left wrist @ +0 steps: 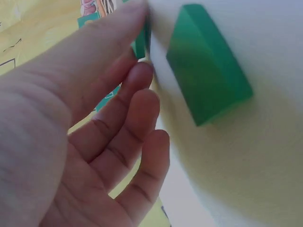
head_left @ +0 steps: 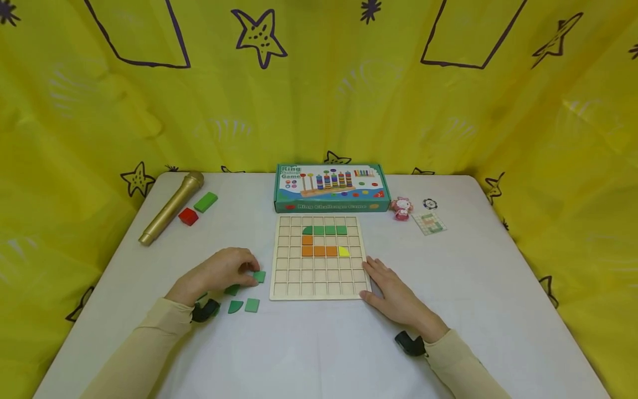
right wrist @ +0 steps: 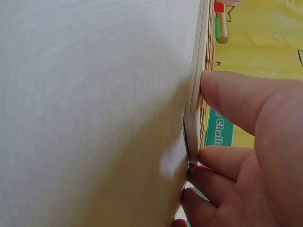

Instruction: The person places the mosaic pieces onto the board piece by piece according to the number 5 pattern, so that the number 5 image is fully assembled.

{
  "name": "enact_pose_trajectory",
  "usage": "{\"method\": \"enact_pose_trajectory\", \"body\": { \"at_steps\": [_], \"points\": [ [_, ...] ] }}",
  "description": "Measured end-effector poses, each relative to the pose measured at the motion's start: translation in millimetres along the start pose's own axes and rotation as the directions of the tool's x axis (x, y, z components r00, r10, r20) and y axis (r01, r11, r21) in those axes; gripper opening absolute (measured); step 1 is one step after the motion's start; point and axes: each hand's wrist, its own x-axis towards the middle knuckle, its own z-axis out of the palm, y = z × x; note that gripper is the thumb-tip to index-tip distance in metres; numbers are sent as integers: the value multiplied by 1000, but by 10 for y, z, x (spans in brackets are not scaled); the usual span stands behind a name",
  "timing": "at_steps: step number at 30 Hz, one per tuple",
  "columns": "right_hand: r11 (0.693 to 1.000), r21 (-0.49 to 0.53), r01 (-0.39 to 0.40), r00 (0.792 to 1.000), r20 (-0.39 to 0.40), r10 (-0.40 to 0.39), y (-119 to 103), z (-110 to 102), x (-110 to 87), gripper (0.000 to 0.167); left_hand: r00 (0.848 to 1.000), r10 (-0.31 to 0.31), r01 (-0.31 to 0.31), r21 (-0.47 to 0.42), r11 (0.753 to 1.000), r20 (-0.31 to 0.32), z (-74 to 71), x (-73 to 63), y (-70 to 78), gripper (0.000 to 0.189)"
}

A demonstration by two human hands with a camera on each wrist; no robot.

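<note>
Pinching a green tile (head_left: 260, 276), the left hand (head_left: 225, 270) is near the grid board (head_left: 320, 276); the right hand (head_left: 397, 292), outstretched, touches its edge.

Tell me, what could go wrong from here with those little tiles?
The green square tile could slip, since the left hand holds it only by the fingertips.
That hand might nudge the loose green pieces nearby.
The right hand touches the grid board at its edge; a push might shift it.
</note>
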Motion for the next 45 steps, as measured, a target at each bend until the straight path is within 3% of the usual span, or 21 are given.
{"method": "enact_pose_trajectory", "body": {
  "at_steps": [6,13,21,24,27,33,37,45],
  "points": [
    [1000,2,-8,1000,-1,8,15,-8,-12,70,998,48,-47,37,998,-43,-59,81,106,27],
    [1000,7,-4,1000,0,4,36,-3,-13,71,987,155,-150,81,985,-52,-49,268,393,27],
    [1000,17,-8,1000,3,8,25,4,-10,70,947,312,-302,127,945,-72,68,603,737,28],
    [1000,13,-5,1000,10,4,17,6,-3,70,932,355,-341,148,928,-80,109,746,865,28],
    [1000,9,-2,1000,15,1,14,3,-2,70,925,370,-352,170,920,-83,144,896,973,28],
    [1000,9,-4,1000,15,4,24,-10,-3,70,932,362,-352,242,904,0,272,1187,1139,28],
    [1000,14,-2,1000,20,2,30,-7,1,71,945,322,-324,288,901,54,376,1294,1204,25],
    [1000,14,-6,1000,27,5,18,-20,-8,71,967,256,-244,364,899,17,471,1356,1276,26]
  ]
}}
